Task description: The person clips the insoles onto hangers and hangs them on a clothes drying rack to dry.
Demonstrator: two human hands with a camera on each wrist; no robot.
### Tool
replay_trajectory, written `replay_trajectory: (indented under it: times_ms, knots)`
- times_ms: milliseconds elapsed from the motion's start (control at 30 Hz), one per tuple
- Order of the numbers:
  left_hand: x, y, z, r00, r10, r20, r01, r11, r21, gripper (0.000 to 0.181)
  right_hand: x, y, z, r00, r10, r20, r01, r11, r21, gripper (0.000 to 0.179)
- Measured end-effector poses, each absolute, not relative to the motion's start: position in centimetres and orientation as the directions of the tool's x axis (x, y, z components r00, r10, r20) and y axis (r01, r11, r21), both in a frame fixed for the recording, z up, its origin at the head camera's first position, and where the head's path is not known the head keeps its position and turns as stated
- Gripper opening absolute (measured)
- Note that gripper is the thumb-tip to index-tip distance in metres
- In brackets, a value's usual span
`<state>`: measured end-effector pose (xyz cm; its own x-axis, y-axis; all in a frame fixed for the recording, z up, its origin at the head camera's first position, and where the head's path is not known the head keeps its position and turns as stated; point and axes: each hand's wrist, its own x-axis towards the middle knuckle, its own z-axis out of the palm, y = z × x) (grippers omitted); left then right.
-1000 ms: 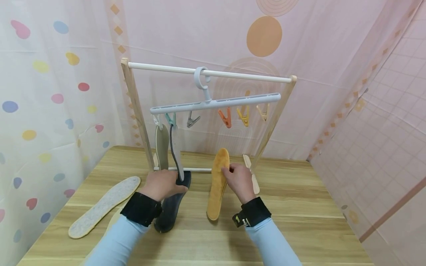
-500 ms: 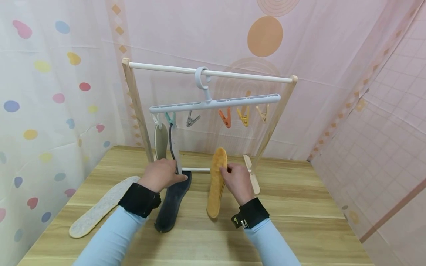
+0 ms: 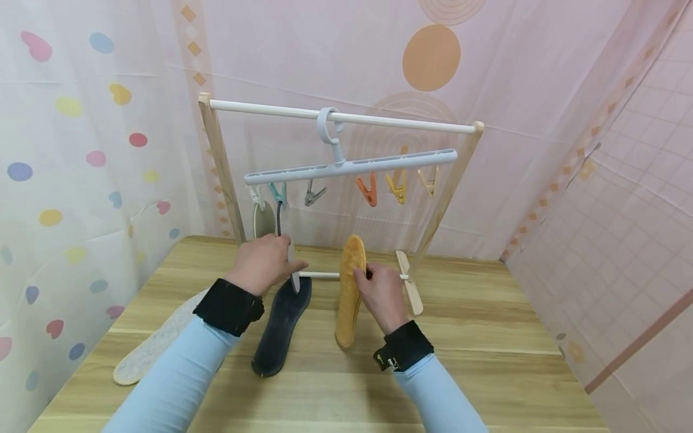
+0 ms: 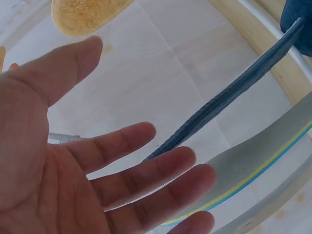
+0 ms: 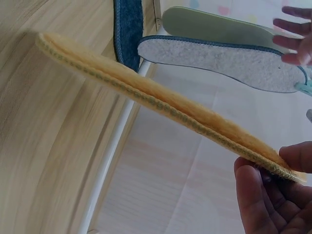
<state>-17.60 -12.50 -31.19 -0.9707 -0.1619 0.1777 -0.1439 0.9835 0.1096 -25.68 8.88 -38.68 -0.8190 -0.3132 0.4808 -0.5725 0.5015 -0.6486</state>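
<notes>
My right hand point(image 3: 385, 296) pinches an orange fuzzy insole point(image 3: 349, 291) by its edge, holding it upright above the table. In the right wrist view, thumb and fingers grip one end of it. My left hand point(image 3: 262, 263) is in front of two hanging insoles, its fingers spread and holding nothing in the left wrist view. One is a grey-green insole point(image 3: 264, 220) under a white clip point(image 3: 257, 196). The other, a fuzzy white insole point(image 5: 224, 63) with a dark blue edge, hangs from a teal clip point(image 3: 278, 192). My hand partly hides both in the head view.
A pale hanger point(image 3: 379, 165) hangs on the rack's white rod point(image 3: 260, 110). Grey point(image 3: 313, 194), orange point(image 3: 368, 191), yellow point(image 3: 397, 189) and cream clips point(image 3: 429, 182) dangle bare. On the table lie a dark insole point(image 3: 281, 331) and a light grey insole point(image 3: 157, 346), partly behind my left arm.
My left hand has risen from beside the dark insole on the table to higher along the hanging insoles. The right hand has shifted slightly left, lifting the orange insole a little.
</notes>
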Motion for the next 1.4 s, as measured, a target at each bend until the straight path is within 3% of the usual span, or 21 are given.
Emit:
replay_trajectory:
  times_ms: [600, 1033, 1400]
  knots:
    - [-19.0, -11.2, -28.4, -0.871, -0.203, 0.447, -0.125, 0.972, 0.198, 0.053, -25.4, 8.3, -38.3, -0.785, -0.287, 0.550, -0.611, 0.509, -0.606, 0.021]
    - [-21.0, -10.3, -26.5, -0.830, -0.244, 0.502, -0.150, 0.964, 0.220, 0.047, -25.4, 7.8, -38.2, -0.756, -0.290, 0.587, -0.646, 0.476, -0.597, 0.020]
    - [-22.6, -10.0, -26.1, -0.791, -0.280, 0.544, -0.203, 0.959, 0.199, 0.056, -25.3, 7.5, -38.0, -0.780, -0.300, 0.549, -0.621, 0.476, -0.622, 0.022]
